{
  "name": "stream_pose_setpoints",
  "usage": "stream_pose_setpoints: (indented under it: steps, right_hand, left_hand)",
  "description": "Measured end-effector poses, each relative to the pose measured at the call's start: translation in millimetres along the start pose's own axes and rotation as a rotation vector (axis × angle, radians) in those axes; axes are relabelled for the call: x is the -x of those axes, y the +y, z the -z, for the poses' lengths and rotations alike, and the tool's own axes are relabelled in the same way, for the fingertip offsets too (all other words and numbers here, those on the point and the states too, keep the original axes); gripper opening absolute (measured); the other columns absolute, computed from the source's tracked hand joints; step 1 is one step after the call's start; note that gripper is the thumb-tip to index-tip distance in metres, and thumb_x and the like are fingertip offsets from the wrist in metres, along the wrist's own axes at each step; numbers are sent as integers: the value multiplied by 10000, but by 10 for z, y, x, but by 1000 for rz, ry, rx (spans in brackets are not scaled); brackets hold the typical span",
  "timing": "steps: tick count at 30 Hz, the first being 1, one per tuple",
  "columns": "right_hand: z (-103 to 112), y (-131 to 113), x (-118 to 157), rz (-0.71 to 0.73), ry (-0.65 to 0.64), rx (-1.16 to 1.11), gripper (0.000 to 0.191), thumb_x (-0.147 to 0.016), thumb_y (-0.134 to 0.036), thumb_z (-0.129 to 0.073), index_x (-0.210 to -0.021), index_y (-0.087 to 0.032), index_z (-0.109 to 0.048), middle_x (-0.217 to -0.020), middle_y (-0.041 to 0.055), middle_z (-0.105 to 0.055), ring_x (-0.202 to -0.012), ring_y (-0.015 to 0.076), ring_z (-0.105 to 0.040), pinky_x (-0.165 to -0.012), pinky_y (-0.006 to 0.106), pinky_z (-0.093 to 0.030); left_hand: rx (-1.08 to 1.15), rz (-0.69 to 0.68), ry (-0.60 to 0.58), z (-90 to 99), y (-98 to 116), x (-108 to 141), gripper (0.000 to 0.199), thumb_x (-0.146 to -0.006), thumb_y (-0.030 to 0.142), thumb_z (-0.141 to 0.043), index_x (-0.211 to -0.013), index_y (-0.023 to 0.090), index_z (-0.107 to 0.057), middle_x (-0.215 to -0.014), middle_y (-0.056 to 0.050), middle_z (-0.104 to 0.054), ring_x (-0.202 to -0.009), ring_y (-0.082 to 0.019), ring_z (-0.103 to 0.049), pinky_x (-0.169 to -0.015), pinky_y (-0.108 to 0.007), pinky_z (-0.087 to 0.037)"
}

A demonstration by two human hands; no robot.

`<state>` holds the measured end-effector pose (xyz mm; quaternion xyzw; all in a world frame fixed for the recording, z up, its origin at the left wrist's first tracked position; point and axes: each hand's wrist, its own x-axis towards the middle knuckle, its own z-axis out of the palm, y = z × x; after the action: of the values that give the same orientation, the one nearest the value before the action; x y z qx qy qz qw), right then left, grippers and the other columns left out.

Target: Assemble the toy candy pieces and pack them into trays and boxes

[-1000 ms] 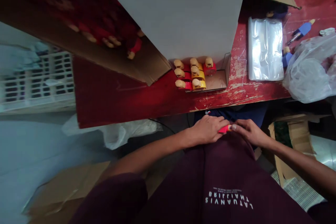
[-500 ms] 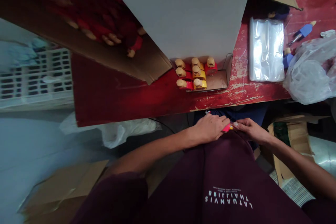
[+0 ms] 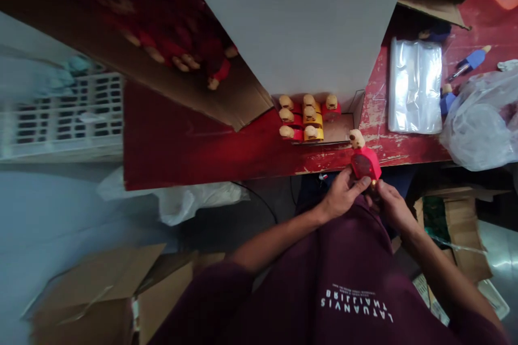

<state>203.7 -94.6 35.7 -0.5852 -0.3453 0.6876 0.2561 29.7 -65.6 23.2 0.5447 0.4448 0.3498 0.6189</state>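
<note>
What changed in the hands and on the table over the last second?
The red figure, earlier mostly covered by the left hand, has swung up toward the table edge, its head and body now showing. The left hand has turned, thumb on the figure; the right hand remains at its lower end. Nothing visibly let go. Unchanged: seven figures in the small box.

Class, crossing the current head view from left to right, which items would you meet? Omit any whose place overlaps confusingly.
White slotted crate, yellow tan-headed toys, red tan-headed toy held in both hands, stack of clear plastic bags, blue tan-tipped piece.
</note>
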Motion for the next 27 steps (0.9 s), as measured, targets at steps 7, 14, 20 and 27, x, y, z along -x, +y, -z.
stream_pose_setpoints:
  steps: [7,14,20,27]
  right_hand:
    - [79,-201,-129,507,366,526,578,-904,-539,-653,-1368,-224,-513,-1216,119,-660,-1015,254,-653,-886,385,-537]
    - [-46,-625,-582,752,513,720,275,-914,-427,-657,-1070,-201,-670,-1011,107,-702,-898,256,-675,-820,394,-565]
    - [-182,-544,-1276,966,279,863,298,-963,-310,-562,-1243,-216,-604,-1207,127,-691,-1123,263,-666,-964,444,-558]
    - [-130,-562,-1323,955,163,1042,317,-952,-209,-523,-1261,-211,-593,-1202,134,-698,-1113,274,-665,-935,452,-557]
  left_hand:
    - [-282,-136,127,72,-121,-159,378,-1001,350,-555,-1343,191,-552,-1302,-121,-665,-1228,-235,-626,-1057,-405,-513]
    - [-654,-141,337,217,-462,-302,512,-1047,346,-371,-1517,142,-383,-1477,-190,-535,-1427,-260,-459,-1184,-481,-395]
    - [-1051,-79,47,280,-855,-493,618,-977,318,-480,-1522,49,-368,-1611,-242,-348,-1570,-366,-150,-1277,-602,-150]
    - [-1080,-94,31,279,-961,-490,591,-1003,333,-439,-1513,36,-398,-1614,-229,-350,-1571,-353,-159,-1299,-547,-96]
